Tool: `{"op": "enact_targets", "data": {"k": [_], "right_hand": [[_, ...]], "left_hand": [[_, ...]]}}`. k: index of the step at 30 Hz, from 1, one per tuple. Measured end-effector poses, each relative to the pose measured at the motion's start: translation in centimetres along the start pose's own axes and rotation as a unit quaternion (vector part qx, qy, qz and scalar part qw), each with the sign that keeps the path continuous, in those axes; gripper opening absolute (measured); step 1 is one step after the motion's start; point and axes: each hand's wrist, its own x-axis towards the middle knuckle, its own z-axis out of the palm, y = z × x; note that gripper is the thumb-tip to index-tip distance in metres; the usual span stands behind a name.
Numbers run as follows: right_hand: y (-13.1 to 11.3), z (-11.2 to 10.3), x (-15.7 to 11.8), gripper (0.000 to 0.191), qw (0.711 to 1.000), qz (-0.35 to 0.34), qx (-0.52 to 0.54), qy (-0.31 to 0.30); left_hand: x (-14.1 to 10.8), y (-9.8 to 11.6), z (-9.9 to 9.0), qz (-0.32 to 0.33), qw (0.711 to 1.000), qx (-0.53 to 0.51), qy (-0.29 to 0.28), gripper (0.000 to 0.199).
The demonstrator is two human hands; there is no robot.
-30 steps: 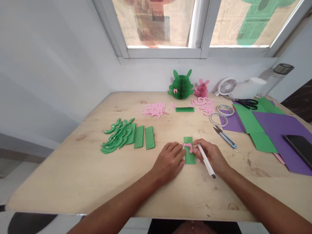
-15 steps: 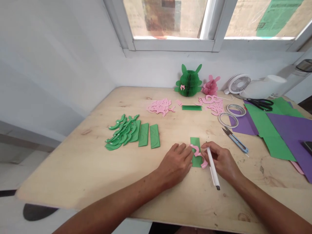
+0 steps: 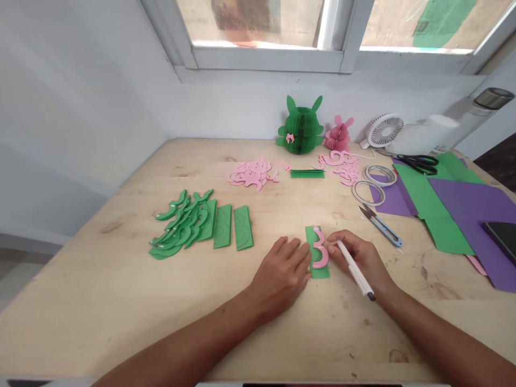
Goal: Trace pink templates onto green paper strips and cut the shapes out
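Observation:
A small green paper strip (image 3: 321, 273) lies on the wooden table with a pink curved paper cutout, shaped like a 3 (image 3: 323, 257), flat on top of it. My left hand (image 3: 281, 275) rests palm down, fingers stretched out, its fingertips at the strip's left edge. Held in my right hand (image 3: 365, 262) is a white pen (image 3: 355, 271), its dark end pointing down toward me. The right fingertips are by the cutout's right side; whether they touch it I cannot tell.
Left of my hands lie green strips (image 3: 243, 228) and a pile of green cutouts (image 3: 181, 228). Behind are pink cutouts (image 3: 252, 173) and a green paper figure (image 3: 302, 131). Snips (image 3: 382, 227), tape rolls (image 3: 368, 193), black-handled scissors (image 3: 419, 163) and purple paper (image 3: 475, 215) sit rightward.
The pink cutout has turned from slanting across the green strip to lying lengthwise on it. The pen in my right hand has tilted further rightward. The camera view has shifted slightly.

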Motion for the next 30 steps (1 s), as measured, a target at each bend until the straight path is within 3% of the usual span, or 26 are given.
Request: {"op": "enact_targets", "data": {"k": [6, 15, 23, 30], "right_hand": [[0.35, 0.05, 0.09, 0.017, 0.999, -0.039, -0.027, -0.004], [-0.44, 0.39, 0.21, 0.019, 0.983, -0.107, -0.147, 0.025], [-0.3, 0.31, 0.23, 0.018, 0.939, -0.238, -0.237, 0.074], [-0.61, 0.45, 0.48, 0.023, 0.912, -0.298, -0.282, 0.022]], "left_hand": [[-0.09, -0.12, -0.08, -0.001, 1.0, -0.009, -0.01, 0.024], [-0.02, -0.2, -0.17, -0.008, 1.0, -0.028, -0.011, 0.022], [0.08, -0.24, -0.23, -0.004, 1.0, -0.025, -0.007, 0.022], [0.16, -0.32, -0.36, -0.001, 0.999, -0.038, 0.002, 0.022]]}}
